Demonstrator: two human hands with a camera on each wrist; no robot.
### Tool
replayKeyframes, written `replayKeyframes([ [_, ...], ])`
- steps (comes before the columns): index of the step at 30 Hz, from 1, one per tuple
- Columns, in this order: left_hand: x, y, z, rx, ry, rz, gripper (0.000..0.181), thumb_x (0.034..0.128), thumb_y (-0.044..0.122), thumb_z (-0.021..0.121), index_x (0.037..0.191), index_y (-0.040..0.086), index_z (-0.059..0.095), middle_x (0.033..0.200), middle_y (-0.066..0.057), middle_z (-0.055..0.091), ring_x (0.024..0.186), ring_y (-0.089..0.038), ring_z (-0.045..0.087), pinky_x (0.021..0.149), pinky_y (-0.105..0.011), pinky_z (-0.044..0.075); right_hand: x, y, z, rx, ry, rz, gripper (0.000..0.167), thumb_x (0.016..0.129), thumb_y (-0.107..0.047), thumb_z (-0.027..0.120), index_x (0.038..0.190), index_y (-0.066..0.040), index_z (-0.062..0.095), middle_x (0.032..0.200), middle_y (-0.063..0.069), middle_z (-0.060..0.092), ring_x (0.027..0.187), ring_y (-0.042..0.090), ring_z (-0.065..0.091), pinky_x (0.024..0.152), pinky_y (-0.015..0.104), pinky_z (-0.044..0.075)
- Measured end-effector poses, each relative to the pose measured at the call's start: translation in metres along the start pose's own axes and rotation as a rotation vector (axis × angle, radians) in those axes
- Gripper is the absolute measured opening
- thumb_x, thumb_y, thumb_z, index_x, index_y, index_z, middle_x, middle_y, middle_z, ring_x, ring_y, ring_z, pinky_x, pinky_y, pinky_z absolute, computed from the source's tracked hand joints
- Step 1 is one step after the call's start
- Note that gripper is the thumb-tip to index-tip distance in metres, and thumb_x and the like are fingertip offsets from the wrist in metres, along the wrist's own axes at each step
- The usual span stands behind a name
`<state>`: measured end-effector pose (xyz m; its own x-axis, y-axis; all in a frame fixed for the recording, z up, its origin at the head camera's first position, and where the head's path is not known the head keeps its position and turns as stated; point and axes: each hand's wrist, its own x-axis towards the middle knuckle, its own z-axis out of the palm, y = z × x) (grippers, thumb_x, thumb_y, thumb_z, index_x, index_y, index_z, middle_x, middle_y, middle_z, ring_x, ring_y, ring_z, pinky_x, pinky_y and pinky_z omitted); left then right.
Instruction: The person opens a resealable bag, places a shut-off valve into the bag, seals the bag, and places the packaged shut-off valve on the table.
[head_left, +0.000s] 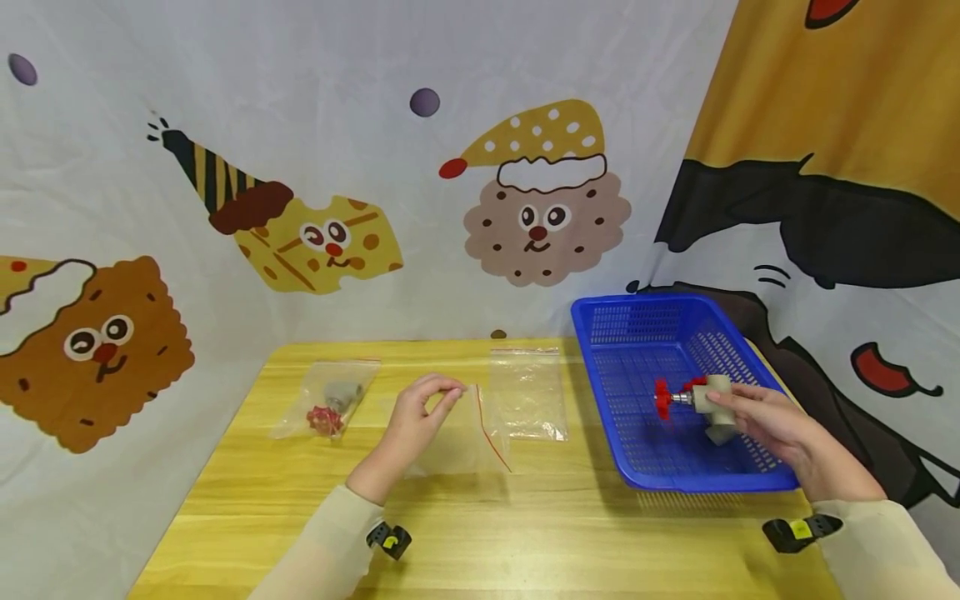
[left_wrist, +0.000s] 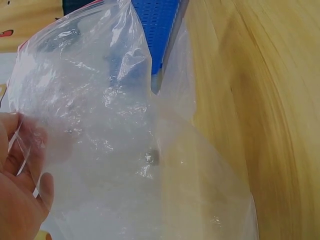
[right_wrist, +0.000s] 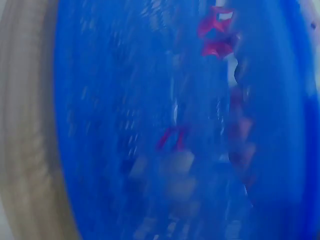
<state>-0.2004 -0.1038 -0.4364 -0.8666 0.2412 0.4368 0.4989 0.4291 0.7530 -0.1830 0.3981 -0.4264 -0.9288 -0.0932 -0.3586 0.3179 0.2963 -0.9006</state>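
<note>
My left hand (head_left: 412, 425) pinches the edge of a clear bag (head_left: 465, 446) with a red seal line, held up over the table. In the left wrist view the bag (left_wrist: 110, 135) fills much of the picture beside the fingers of my left hand (left_wrist: 22, 175). Over the blue basket (head_left: 626, 450), my right hand (head_left: 776, 425) grips a grey valve (head_left: 717, 396) whose red handle points left. Blur covers the right wrist view, where red handles (right_wrist: 217, 47) and grey shapes (right_wrist: 177, 162) show against the blue basket (right_wrist: 100, 100).
Another clear bag (head_left: 528, 396) lies flat between the held bag and the basket. At the table's left lies a bag (head_left: 307, 400) containing a grey piece (head_left: 343, 393) and a red piece (head_left: 325, 421). Behind the wooden table (head_left: 585, 542) hangs a printed curtain (head_left: 435, 250).
</note>
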Motion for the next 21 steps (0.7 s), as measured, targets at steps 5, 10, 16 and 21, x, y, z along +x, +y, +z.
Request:
replayKeyframes([
  [5,0.000,-0.001,0.001,0.000,0.011,0.013,0.016,0.0940,0.024,0.059,0.099,0.015,0.070,0.099,0.003,0.067,0.094,-0.013,0.063,0.084,-0.038,0.053,-0.011,-0.022,0.029,0.200,0.024,-0.112,0.031,0.096,-0.022,0.056,0.125,-0.011,0.053,0.097,-0.015,0.059,0.082,0.000,0.054,0.069,0.018,0.047],
  [10,-0.001,0.000,0.001,0.000,0.012,0.010,0.019,0.0941,0.025,0.058,0.100,0.012,0.071,0.099,0.004,0.067,0.094,-0.012,0.062,0.082,-0.034,0.054,-0.023,-0.043,0.061,0.391,-0.049,-0.208,0.017,0.096,-0.011,0.054,0.099,-0.023,0.066,0.094,-0.010,0.066,0.081,0.004,0.061,0.070,0.019,0.051],
  [16,0.000,0.001,0.002,-0.007,0.017,0.001,0.017,0.0940,0.026,0.058,0.099,0.015,0.071,0.098,0.004,0.067,0.094,-0.013,0.063,0.083,-0.040,0.053,-0.029,-0.058,0.091,0.438,-0.088,-0.218,0.018,0.096,-0.010,0.054,0.101,-0.022,0.067,0.098,-0.008,0.068,0.086,0.006,0.065,0.075,0.021,0.053],
  [21,0.000,0.001,0.002,0.002,0.021,0.000,0.017,0.0940,0.026,0.058,0.099,0.017,0.071,0.098,0.005,0.067,0.095,-0.012,0.063,0.084,-0.037,0.053,-0.029,-0.061,0.111,0.416,-0.126,-0.226,0.017,0.097,-0.010,0.054,0.103,-0.021,0.065,0.098,-0.007,0.068,0.085,0.005,0.063,0.074,0.020,0.053],
])
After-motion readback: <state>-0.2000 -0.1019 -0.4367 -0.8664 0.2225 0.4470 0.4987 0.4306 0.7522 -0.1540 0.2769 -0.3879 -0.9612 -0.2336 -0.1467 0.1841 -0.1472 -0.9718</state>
